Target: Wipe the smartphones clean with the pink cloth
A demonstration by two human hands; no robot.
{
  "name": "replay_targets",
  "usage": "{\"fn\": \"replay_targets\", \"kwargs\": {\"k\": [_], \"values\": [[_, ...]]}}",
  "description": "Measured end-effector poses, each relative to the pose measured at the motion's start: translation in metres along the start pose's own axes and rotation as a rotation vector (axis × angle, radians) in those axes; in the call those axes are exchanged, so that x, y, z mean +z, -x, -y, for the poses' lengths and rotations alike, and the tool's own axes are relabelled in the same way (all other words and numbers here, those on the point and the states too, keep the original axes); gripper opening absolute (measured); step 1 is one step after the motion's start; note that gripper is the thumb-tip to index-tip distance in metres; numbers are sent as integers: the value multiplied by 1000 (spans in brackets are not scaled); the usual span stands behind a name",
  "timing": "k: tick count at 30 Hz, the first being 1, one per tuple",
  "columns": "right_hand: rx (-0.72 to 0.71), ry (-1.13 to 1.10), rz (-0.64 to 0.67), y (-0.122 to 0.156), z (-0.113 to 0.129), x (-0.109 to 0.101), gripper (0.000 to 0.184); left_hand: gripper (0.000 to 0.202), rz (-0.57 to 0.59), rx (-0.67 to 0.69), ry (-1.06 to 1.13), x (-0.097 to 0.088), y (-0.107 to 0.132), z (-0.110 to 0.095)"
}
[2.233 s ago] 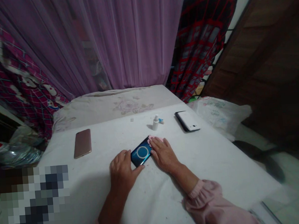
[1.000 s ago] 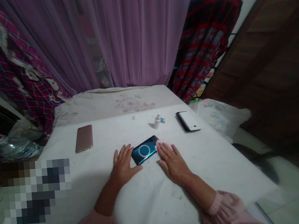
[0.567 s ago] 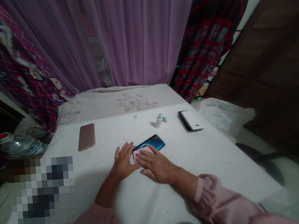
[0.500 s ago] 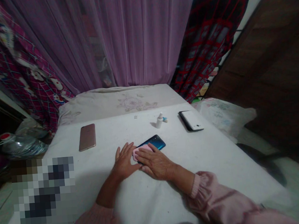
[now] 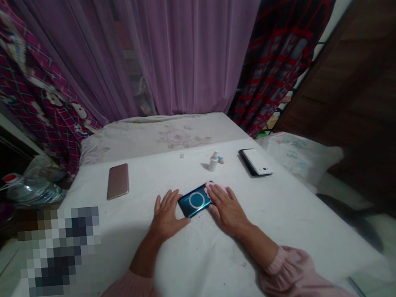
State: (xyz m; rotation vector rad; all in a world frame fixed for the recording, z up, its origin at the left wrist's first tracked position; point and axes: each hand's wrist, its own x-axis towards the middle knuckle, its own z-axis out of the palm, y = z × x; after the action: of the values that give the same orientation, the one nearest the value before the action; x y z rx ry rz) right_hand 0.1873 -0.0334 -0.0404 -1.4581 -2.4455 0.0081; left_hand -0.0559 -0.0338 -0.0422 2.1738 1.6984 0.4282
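Note:
A dark teal phone point(image 5: 195, 201) with a ring on its back lies flat on the white table point(image 5: 292, 214). My left hand point(image 5: 167, 217) rests flat beside the phone's left end, fingers spread, thumb against its near edge. My right hand point(image 5: 226, 207) lies flat at the phone's right end, pressing a small pink cloth point(image 5: 212, 185) whose edge shows beyond the fingertips.
A rose-gold phone point(image 5: 118, 180) lies at the left of the table. A small white bottle point(image 5: 214, 162) stands behind the teal phone, and a white phone in a dark case point(image 5: 255, 161) lies to the right. A plastic bag point(image 5: 298, 156) sits past the table's right edge.
My right hand slid the pink cloth across the teal phone to its left part, then back to the right end. The left hand stayed beside the phone.

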Motion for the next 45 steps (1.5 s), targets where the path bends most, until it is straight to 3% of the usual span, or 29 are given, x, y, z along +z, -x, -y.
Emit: {"fn": "replay_targets", "kwargs": {"k": [4,9,13,16,21,26,31,36,40,45], "values": [[-116,-66,4,14,22,1,52,66,-37,24,-22,5,2,-1],[-264,-173,70,-12,42,3,51,62,-120,45,-38,11,4,-1],[-182,-160,88,-41,30,4,50,63,-121,31,-49,12,3,0],[-60,-102,70,-44,10,3,48,61,-107,23,-51,10,3,0],[85,-12,4,-6,-17,3,52,62,-130,34,-43,11,4,1],[153,39,-61,37,-28,3,51,63,-141,48,-46,11,4,2],[192,29,-170,49,-34,3,41,62,-188,73,-32,11,6,1],[71,-57,-314,36,-27,0,45,58,-237,47,56,9,5,-2],[-49,-83,-231,11,-15,1,47,55,-213,10,159,4,2,-4],[-93,-167,-216,-21,-14,0,32,43,-222,-48,232,-10,0,-9]]}}
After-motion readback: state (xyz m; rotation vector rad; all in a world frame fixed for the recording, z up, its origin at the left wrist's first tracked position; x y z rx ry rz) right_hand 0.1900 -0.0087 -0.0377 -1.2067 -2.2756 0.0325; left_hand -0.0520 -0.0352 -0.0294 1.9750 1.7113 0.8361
